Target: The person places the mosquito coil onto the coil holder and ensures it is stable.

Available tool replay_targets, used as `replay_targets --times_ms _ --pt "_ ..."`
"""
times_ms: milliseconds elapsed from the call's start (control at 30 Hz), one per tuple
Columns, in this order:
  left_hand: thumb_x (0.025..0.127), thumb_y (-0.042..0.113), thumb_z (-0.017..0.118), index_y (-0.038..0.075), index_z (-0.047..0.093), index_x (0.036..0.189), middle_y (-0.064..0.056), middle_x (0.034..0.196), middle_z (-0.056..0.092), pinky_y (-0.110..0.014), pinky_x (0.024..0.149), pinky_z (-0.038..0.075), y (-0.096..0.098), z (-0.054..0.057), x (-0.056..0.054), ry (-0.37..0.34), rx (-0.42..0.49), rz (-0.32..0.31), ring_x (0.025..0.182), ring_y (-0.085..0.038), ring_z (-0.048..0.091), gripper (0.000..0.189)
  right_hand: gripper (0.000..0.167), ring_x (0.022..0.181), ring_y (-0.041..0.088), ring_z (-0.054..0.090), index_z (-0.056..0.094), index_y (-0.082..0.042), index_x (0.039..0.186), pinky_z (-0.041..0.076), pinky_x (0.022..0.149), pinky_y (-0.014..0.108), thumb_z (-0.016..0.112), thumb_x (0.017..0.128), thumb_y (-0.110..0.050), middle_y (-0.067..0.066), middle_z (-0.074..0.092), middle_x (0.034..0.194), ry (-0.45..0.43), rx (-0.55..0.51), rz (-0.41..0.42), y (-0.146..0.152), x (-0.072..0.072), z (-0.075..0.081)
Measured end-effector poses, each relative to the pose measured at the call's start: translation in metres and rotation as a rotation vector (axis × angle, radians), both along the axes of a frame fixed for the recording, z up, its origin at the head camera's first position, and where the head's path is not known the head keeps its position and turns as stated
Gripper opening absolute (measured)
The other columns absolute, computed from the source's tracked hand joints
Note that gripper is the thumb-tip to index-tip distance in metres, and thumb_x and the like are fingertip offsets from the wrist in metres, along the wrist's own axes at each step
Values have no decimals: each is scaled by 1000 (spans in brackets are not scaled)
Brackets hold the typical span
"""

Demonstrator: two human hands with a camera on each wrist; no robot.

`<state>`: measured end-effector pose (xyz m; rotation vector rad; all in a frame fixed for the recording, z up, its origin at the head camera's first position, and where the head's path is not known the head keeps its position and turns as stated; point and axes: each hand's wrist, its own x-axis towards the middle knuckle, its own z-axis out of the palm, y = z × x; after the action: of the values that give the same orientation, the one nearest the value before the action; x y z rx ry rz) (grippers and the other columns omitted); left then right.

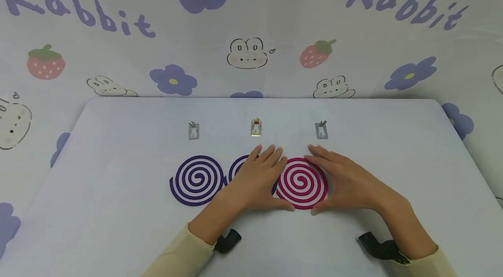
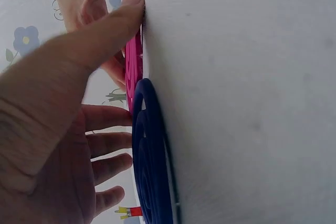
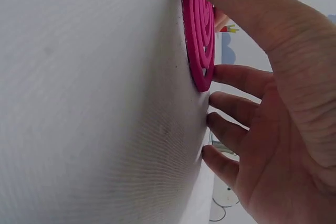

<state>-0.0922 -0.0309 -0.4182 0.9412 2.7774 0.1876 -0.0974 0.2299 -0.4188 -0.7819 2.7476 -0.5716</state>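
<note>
A pink spiral mosquito coil [image 1: 300, 184] lies flat on the white table between both hands. My left hand [image 1: 255, 181] reaches over the middle dark blue coil [image 1: 235, 165], hiding most of it; its thumb and index finger touch the pink coil's left rim. Around the right rim spreads my right hand [image 1: 349, 179], thumb at the near edge and index finger at the far edge. Fingers look mostly straight in both wrist views. Another dark blue coil [image 1: 198, 181] lies flat at the left, next to the middle one.
Three small metal coil stands line up behind the coils: a silver one [image 1: 194, 130] at left, a gold one [image 1: 256, 128] in the middle, a silver one [image 1: 321, 130] at right. Beyond the table's back edge hangs a rabbit-print cloth [image 1: 275, 15].
</note>
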Motion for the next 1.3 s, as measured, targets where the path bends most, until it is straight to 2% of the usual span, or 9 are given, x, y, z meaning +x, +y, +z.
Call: replay_targets --times_ms 133,300,433,533,767,1033,1300 --pt "81 79 72 15 43 163 -7 173 36 -51 136 18 1 -1 -1 31 -2 -6 165 -28 27 107 117 157 44 35 53 -12 155 39 120 69 98 59 -63 14 41 170 -25 -22 9 2 0 1" --pt "81 79 73 15 46 161 -7 171 40 -51 136 21 0 -3 -2 37 3 -10 163 -28 32 105 112 158 43 35 54 -12 154 36 123 69 100 62 -54 14 42 169 -55 -37 5 1 -1 1" --pt "82 77 73 16 48 160 -8 169 43 -52 135 24 0 -5 -3 27 17 3 161 -28 36 102 118 157 44 37 50 -7 156 37 122 68 100 61 -55 15 42 169 -53 -26 2 -1 -1 0" --pt "82 77 73 18 49 159 -7 169 44 -52 135 24 1 -5 -4 21 20 10 160 -28 38 100 121 156 45 38 49 -6 157 43 118 68 98 61 -60 16 42 169 -35 -11 -6 0 0 -1" --pt "82 77 73 18 52 157 -8 167 46 -53 134 26 1 -3 -3 27 28 4 158 -28 40 98 113 155 45 38 55 -9 152 47 114 68 98 61 -60 17 43 168 -11 -21 -3 0 2 -2" --pt "83 73 75 16 49 158 -9 168 45 -52 134 25 -1 -5 -4 -1 58 -10 160 -30 37 98 111 155 46 36 53 -7 151 47 113 69 99 63 -56 19 43 167 -10 -71 4 -1 4 -4" --pt "80 74 77 13 40 163 -9 173 37 -51 136 20 2 -5 -3 -41 55 -5 164 -28 29 109 112 157 45 34 48 -6 153 51 111 65 99 64 -50 18 43 167 -31 -117 15 0 3 -7"
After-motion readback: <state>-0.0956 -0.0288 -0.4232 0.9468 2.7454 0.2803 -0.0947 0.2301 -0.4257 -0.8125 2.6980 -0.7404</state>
